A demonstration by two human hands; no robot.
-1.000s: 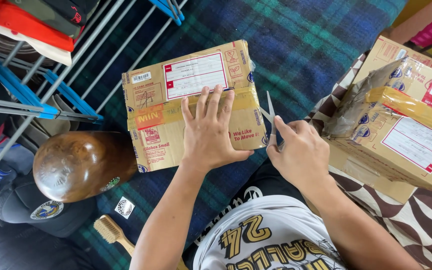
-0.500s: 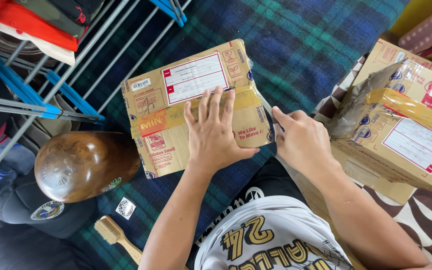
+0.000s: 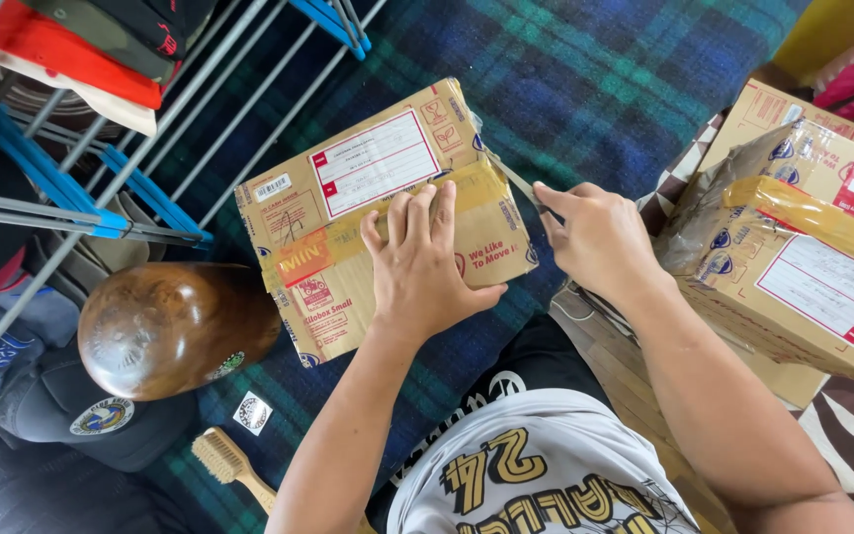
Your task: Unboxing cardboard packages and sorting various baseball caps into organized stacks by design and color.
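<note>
The small taped cardboard box lies on the plaid blanket, centre — light, stiff-walled, slick on the tape. Left hand presses flat on top, fingers spread; right hand is clenched on a thin blade at the box's right edge.

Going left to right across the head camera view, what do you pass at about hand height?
Round wooden form → taped cardboard box → left hand pressing on it → right hand at the box's right edge, holding a thin blade → second cardboard box.
</note>
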